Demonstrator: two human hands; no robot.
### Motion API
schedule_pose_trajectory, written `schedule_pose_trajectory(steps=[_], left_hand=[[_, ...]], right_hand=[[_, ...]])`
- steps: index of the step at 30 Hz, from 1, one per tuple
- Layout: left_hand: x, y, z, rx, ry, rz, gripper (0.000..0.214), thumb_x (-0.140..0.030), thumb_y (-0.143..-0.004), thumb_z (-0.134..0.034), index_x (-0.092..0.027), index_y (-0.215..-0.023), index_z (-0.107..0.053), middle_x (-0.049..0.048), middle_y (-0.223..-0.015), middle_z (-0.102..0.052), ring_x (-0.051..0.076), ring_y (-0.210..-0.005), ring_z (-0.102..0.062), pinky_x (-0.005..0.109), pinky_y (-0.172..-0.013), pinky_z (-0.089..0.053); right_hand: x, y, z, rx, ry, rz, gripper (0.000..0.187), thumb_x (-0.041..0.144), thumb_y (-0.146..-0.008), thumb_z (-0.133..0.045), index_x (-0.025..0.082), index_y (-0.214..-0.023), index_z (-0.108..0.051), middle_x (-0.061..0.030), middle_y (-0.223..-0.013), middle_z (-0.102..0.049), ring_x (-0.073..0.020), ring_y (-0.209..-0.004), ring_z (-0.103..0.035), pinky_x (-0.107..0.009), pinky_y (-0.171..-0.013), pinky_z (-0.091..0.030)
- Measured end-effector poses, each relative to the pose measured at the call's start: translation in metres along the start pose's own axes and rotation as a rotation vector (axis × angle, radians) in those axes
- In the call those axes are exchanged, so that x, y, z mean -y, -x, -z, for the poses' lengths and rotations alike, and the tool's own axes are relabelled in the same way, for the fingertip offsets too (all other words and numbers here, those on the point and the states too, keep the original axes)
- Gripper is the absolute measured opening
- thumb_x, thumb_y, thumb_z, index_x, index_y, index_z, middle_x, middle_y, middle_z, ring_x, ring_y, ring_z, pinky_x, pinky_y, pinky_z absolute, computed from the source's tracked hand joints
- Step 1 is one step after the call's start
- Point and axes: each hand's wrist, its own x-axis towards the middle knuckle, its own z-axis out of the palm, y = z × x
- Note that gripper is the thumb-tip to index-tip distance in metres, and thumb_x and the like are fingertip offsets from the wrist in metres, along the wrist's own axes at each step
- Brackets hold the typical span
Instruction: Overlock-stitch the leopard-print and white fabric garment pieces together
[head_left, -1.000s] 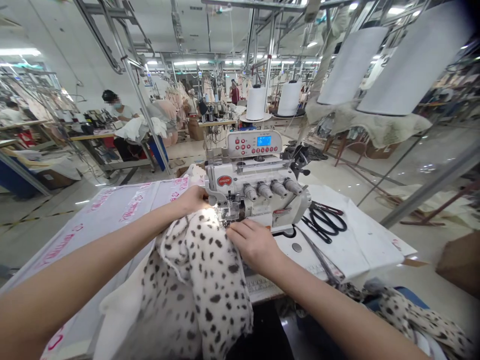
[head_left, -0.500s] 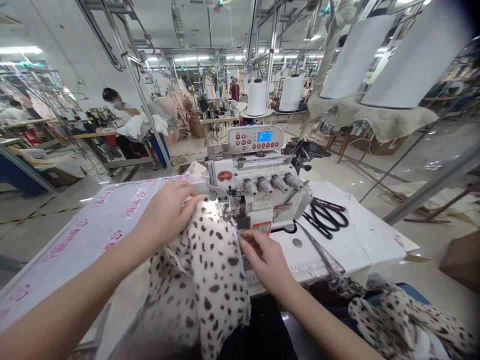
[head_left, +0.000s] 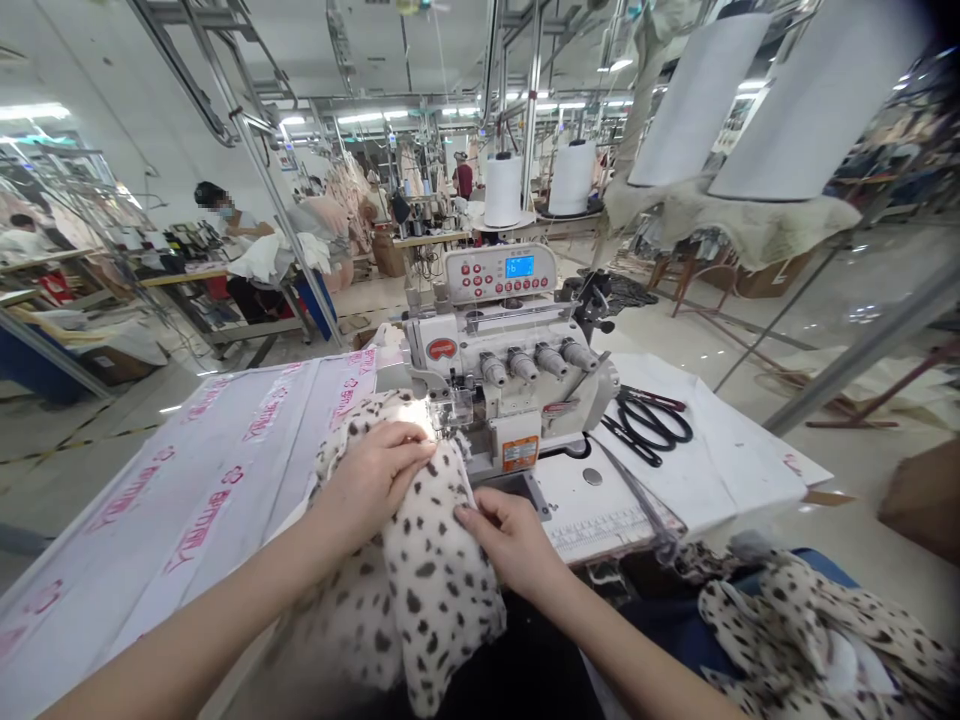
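A white cloth with black spots (head_left: 439,570) hangs over the front edge of the overlock sewing machine (head_left: 495,350). Its upper part passes beside the lit presser foot area. My left hand (head_left: 379,475) lies on the cloth just in front of the needle, thumb and fingers closed together on a fold. On the right, my right hand (head_left: 514,540) pinches the cloth's side edge between thumb and fingers, a little below the machine's foot. The lower end of the cloth drapes down toward my lap.
Black-handled scissors (head_left: 649,425) lie on the white tabletop right of the machine. More spotted cloth (head_left: 810,620) is heaped at lower right. Printed white sheeting (head_left: 247,430) covers the left table. Large thread cones (head_left: 787,100) stand at upper right. A person (head_left: 232,220) sits further back, left.
My left hand has moved down toward me along the cloth, and some cloth now shows behind it. My right hand has moved slightly left and down, onto the cloth's edge.
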Motion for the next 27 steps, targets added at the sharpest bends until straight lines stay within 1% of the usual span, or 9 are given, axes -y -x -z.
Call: schedule_pose_trajectory(steps=[5, 13, 16, 21, 23, 27], left_hand=[[-0.004, -0.001, 0.0, 0.025, -0.02, 0.026, 0.026, -0.025, -0.089, -0.038, -0.022, -0.097, -0.062, 0.0045, -0.103, -0.057, 0.018, -0.097, -0.049, 0.033, -0.081, -0.044], [-0.005, -0.002, -0.001, 0.013, -0.014, 0.017, 0.027, -0.025, -0.088, -0.037, -0.02, -0.095, -0.063, 0.0058, -0.101, -0.056, 0.018, -0.096, -0.049, 0.033, -0.081, -0.044], [-0.002, -0.004, -0.001, 0.014, -0.006, 0.009, 0.027, -0.025, -0.089, -0.037, -0.02, -0.095, -0.063, 0.0063, -0.101, -0.055, 0.019, -0.096, -0.049, 0.034, -0.082, -0.043], [0.007, -0.009, 0.0, 0.024, 0.015, 0.013, 0.027, -0.026, -0.088, -0.038, -0.019, -0.095, -0.063, 0.0064, -0.1, -0.056, 0.018, -0.096, -0.05, 0.034, -0.084, -0.043], [0.01, -0.01, 0.0, 0.019, 0.019, 0.013, 0.027, -0.027, -0.087, -0.038, -0.019, -0.095, -0.063, 0.0069, -0.101, -0.056, 0.019, -0.096, -0.05, 0.035, -0.084, -0.043], [0.009, -0.01, 0.001, 0.002, 0.036, 0.03, 0.024, -0.027, -0.087, -0.039, -0.018, -0.093, -0.061, 0.006, -0.099, -0.058, 0.018, -0.096, -0.051, 0.033, -0.085, -0.042]], right_hand=[[0.0, -0.002, 0.001, 0.012, -0.006, -0.014, 0.03, 0.033, -0.081, -0.047, 0.018, -0.057, -0.037, 0.0046, -0.056, -0.033, -0.0104, -0.055, -0.032, -0.021, -0.051, -0.028], [0.001, -0.002, 0.005, 0.04, -0.039, -0.033, 0.031, 0.035, -0.079, -0.048, 0.019, -0.056, -0.034, 0.0049, -0.057, -0.03, -0.01, -0.054, -0.03, -0.021, -0.05, -0.026], [0.002, -0.004, 0.005, 0.026, -0.037, -0.018, 0.032, 0.034, -0.079, -0.048, 0.019, -0.056, -0.032, 0.005, -0.056, -0.028, -0.01, -0.054, -0.029, -0.021, -0.05, -0.025], [0.005, -0.01, 0.004, -0.006, -0.057, -0.014, 0.031, 0.032, -0.079, -0.049, 0.019, -0.056, -0.033, 0.0051, -0.056, -0.029, -0.0099, -0.054, -0.029, -0.021, -0.049, -0.024], [0.006, -0.009, 0.003, 0.0, -0.089, -0.033, 0.029, 0.033, -0.077, -0.05, 0.019, -0.056, -0.035, 0.0051, -0.056, -0.03, -0.0098, -0.054, -0.029, -0.021, -0.049, -0.025], [0.007, -0.001, 0.003, 0.077, -0.207, -0.097, 0.021, 0.033, -0.074, -0.054, 0.017, -0.063, -0.046, 0.0042, -0.059, -0.036, -0.01, -0.056, -0.033, -0.021, -0.051, -0.028]])
